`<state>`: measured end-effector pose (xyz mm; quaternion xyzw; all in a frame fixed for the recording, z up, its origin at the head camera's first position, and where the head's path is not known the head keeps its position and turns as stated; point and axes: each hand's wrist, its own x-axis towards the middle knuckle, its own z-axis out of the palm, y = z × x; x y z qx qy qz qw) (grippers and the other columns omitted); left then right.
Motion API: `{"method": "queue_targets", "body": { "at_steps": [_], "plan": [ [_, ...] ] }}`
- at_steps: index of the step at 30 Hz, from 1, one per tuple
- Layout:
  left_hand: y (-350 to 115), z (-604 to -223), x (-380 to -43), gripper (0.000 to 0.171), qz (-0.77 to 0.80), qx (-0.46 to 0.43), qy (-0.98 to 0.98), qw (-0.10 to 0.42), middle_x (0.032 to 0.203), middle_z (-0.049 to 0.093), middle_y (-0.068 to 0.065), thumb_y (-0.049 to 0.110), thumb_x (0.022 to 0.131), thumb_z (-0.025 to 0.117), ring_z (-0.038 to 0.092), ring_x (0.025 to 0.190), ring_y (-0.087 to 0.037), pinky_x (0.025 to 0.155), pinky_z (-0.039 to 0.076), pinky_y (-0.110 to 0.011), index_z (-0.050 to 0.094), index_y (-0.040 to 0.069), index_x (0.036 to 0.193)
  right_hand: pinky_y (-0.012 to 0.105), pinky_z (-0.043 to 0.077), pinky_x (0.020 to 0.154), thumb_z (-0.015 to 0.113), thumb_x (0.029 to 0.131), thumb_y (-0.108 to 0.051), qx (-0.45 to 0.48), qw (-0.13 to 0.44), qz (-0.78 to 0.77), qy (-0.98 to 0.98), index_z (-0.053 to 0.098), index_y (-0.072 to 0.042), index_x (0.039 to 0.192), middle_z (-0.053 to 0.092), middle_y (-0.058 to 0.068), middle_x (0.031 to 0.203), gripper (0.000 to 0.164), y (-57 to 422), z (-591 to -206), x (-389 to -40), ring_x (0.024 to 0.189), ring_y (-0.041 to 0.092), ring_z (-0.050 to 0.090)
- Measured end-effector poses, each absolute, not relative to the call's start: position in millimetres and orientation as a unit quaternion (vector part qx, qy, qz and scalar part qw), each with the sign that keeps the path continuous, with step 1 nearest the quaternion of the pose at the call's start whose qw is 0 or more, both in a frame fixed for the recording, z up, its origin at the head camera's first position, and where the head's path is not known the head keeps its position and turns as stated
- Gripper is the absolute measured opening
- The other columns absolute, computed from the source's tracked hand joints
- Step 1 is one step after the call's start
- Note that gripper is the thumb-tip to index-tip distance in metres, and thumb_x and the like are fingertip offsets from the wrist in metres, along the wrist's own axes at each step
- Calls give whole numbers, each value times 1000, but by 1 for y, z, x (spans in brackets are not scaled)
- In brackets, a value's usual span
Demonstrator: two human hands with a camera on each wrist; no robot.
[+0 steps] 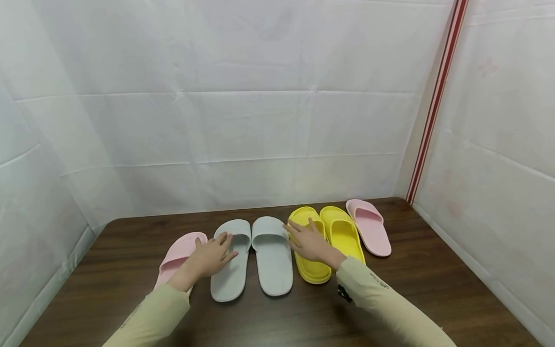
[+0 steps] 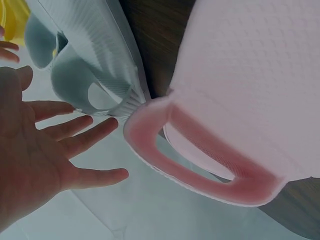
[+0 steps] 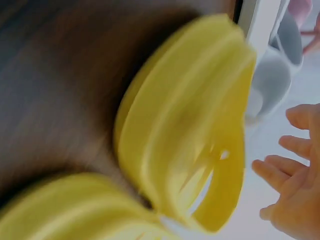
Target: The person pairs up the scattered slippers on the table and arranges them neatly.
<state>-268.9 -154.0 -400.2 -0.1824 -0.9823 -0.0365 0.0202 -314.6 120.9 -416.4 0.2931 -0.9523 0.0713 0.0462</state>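
Two grey slippers stand side by side: the left grey slipper (image 1: 228,282) and the right grey slipper (image 1: 274,270). My left hand (image 1: 211,256), fingers spread, hovers over the left grey one and the edge of a pink slipper (image 1: 182,248). In the left wrist view the fingers are apart from the pink slipper's strap. My right hand (image 1: 310,241) is spread above a yellow slipper (image 1: 314,273), its fingertips near the right grey slipper. The right wrist view shows that hand holding nothing, with the yellow slipper (image 3: 175,115) beside it.
A second yellow slipper (image 1: 344,236) stands right of the first. Another pink slipper (image 1: 373,229) lies slanted at the far right. All are on a dark wooden table (image 1: 260,323), with white sheeting (image 1: 243,125) behind and at the sides.
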Motion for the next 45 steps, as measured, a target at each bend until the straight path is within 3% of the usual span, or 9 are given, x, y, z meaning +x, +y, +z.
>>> {"method": "queue_targets", "body": {
  "at_steps": [8,19,23,29,34,45],
  "plan": [
    [-175,-396,-261,49,-48,-179,-982,29,134,41,-21,35,92,43,47,113,-43,89,20,-73,41,6,132,57,9,108,43,94,-24,275,102,115,-949,42,-7,132,36,14,141,42,160,-409,-334,124,28,43],
    [-207,-394,-248,44,-50,-166,-981,87,127,48,-21,33,91,46,45,114,-45,87,20,-75,49,6,126,60,29,97,41,92,-13,203,178,162,-949,44,4,125,53,25,121,37,239,-416,-373,109,39,51],
    [-214,-395,-247,42,-53,-158,-981,99,127,48,-19,32,91,47,44,115,-44,86,21,-74,50,7,125,56,35,93,40,93,-13,191,170,134,-957,42,5,126,52,26,121,38,261,-422,-379,100,39,56],
    [-220,-396,-249,42,-55,-157,-981,102,129,46,-19,29,92,45,42,116,-44,87,22,-74,47,7,127,65,26,95,34,95,-17,143,122,117,-975,35,1,133,38,28,134,42,283,-426,-381,121,43,39],
    [-224,-399,-251,41,-66,-160,-979,104,130,46,-21,28,91,46,40,117,-47,87,21,-74,47,7,127,68,26,91,30,95,-20,114,100,111,-982,31,-2,136,31,28,139,45,297,-432,-384,125,42,34],
    [-236,-413,-256,42,-64,-162,-981,90,134,42,-19,32,93,42,39,121,-44,87,19,-75,45,13,130,66,32,85,34,94,-21,109,92,85,-986,33,0,134,35,29,135,46,300,-435,-378,123,42,36]
  ]
}}
